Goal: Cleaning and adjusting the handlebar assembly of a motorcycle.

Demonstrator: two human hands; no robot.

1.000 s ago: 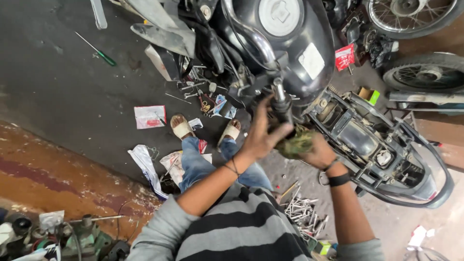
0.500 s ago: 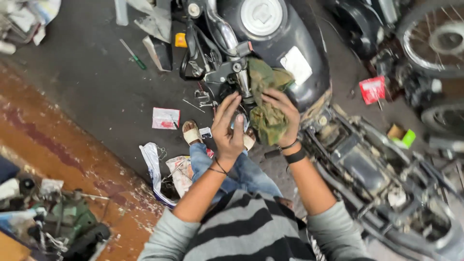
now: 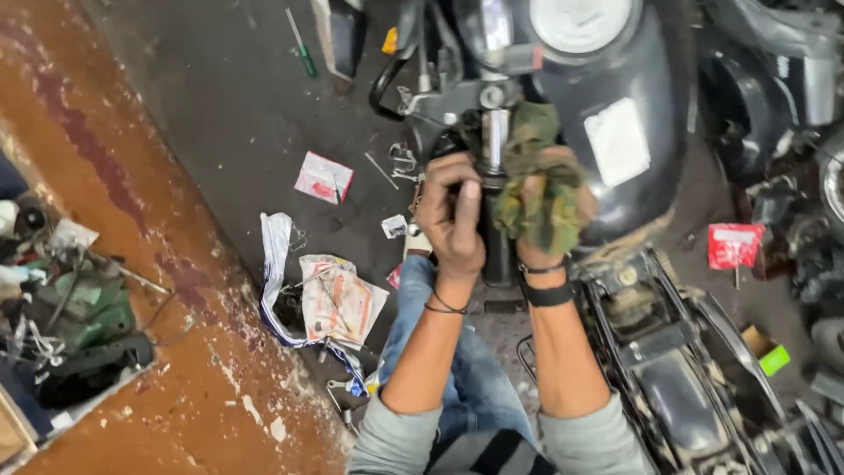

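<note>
Left hand (image 3: 451,218): clenched round the fork tube (image 3: 494,149), just under the black tank (image 3: 615,114).
Right hand (image 3: 547,215): mostly hidden beneath the green rag (image 3: 538,180) it grips against the tube.
Hidden: tube's lower end, behind both wrists.
Floor: red packet (image 3: 323,177), screwdriver (image 3: 300,42), crumpled paper (image 3: 338,302) lie left.

Dark floor (image 3: 220,114) left of the fork tube (image 3: 494,145) mostly open; screwdriver (image 3: 301,44), red packet (image 3: 323,177), crumpled bag (image 3: 330,299) scattered. Fuel tank (image 3: 615,132) blocks right side.
</note>
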